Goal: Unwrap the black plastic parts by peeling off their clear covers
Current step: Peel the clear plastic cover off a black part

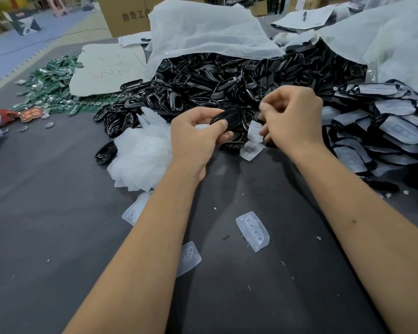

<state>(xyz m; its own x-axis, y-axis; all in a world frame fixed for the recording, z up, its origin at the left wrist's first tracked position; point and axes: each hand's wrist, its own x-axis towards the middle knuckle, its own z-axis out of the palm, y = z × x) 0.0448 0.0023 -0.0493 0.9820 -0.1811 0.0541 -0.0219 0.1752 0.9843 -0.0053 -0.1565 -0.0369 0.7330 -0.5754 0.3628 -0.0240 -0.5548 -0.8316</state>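
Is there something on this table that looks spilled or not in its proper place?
Yes. Green circuit boards lie spilled in a loose heap at the far left, partly under a white sheet. A few clear covers lie scattered on the dark table, apart from the white pile of covers.

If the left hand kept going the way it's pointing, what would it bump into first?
Probably the right hand, just across the black plastic part that the left hand grips; depth is hard to judge.
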